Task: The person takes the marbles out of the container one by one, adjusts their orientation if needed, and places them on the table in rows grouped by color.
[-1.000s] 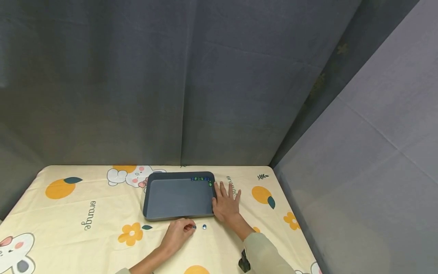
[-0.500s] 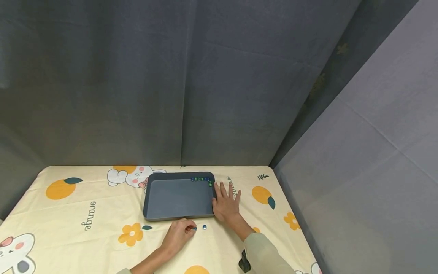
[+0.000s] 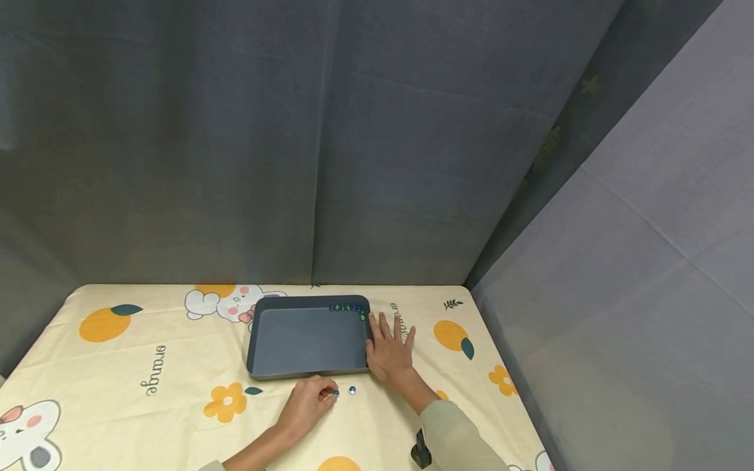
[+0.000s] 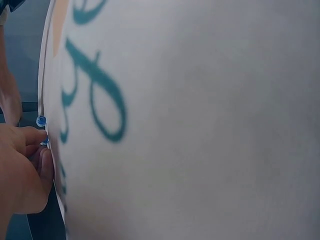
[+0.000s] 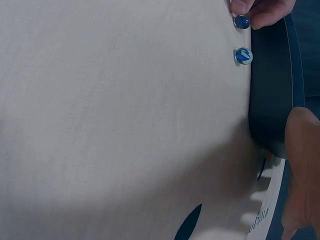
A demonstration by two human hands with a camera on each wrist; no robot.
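In front of the grey tray, my left hand pinches a blue glass marble between thumb and fingertips, low over the cloth. A second marble, clear with blue and white swirls, lies on the cloth a little to the right of those fingers. My right hand rests with spread fingers along the tray's right edge, holding nothing. Inside the tray, several blue and green marbles form a row along the far wall, bending round the far right corner.
A cream tablecloth printed with oranges, flowers and rabbits covers the table. Dark grey curtains stand behind the table, and a lighter panel closes the right side.
The marble at my left fingertips has shifted very slightly toward me and to the right. My right hand and the tray stay where they were.
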